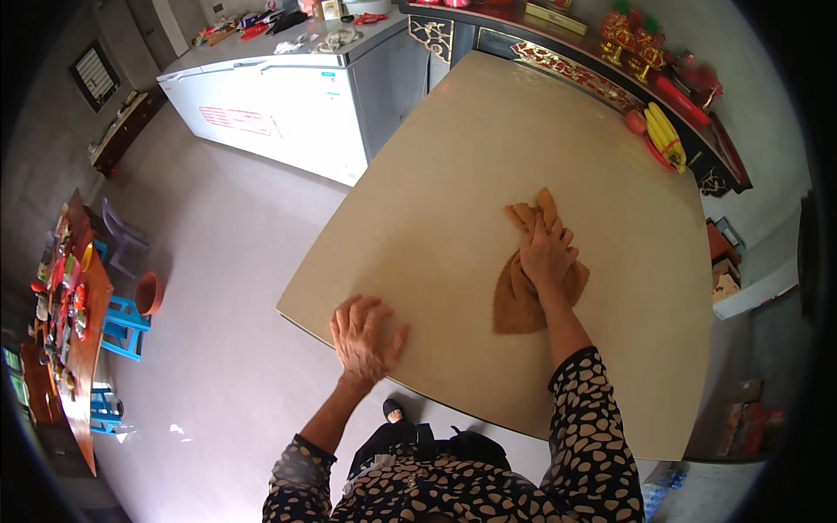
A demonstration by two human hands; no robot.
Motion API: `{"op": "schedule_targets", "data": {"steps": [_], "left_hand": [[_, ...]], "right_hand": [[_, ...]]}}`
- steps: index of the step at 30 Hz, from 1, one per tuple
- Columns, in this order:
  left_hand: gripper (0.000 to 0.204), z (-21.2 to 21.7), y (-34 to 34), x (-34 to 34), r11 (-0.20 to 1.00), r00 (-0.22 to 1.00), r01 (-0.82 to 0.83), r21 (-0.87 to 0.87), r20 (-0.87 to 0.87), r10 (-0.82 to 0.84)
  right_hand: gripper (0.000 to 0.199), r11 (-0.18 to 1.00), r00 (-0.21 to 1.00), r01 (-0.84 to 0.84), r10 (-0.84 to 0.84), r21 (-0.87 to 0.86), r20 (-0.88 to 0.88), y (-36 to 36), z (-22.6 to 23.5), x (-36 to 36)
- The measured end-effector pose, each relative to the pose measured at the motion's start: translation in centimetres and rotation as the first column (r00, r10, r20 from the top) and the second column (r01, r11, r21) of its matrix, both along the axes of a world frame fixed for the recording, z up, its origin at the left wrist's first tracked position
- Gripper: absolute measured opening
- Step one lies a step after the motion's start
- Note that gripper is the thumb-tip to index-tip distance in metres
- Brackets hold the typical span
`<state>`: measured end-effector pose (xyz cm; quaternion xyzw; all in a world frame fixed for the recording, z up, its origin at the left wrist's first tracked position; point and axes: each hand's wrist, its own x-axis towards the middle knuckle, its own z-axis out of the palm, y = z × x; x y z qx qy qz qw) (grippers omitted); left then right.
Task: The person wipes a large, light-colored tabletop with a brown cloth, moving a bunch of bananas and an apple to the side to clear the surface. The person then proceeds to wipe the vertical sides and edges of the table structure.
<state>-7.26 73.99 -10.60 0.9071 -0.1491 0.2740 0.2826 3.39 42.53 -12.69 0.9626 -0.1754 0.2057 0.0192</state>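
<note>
A brown cloth (521, 299) lies bunched on the beige tabletop (436, 227), right of its middle. My right hand (547, 254) presses down on it with the fingers curled into the fabric. One twisted end of the cloth sticks out beyond my fingertips, and a wider flap spreads under my wrist. At the table's near left edge my left hand (362, 336) rests flat on the surface, fingers spread, holding nothing.
Along the far side stands a dark carved altar table (575, 70) with bananas (664, 135) in a red dish at the corner. A white chest freezer (270, 109) is at far left. Blue stools (126, 327) and a cluttered wooden table (94, 305) stand leftward.
</note>
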Motion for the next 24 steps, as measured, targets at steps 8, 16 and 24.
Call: {"op": "schedule_targets", "data": {"steps": [8,16,24], "left_hand": [[0.026,-0.5,0.9,-0.1,0.998,0.999,0.024,-0.053,-0.043,-0.026],[0.031,-0.1,1.3,-0.3,0.996,0.996,0.058,-0.075,-0.063,-0.062],[0.03,0.2,1.1,-0.4,0.991,0.995,0.094,-0.095,-0.033,-0.097]], "right_hand": [[0.043,0.984,0.988,0.055,-0.029,0.172,-0.149,2.4,1.7,10.0],[0.037,0.97,0.956,-0.176,0.209,0.167,-0.206,10.6,2.3,15.6],[0.021,0.88,0.888,-0.46,0.455,0.116,0.073,18.4,1.0,14.6]]}}
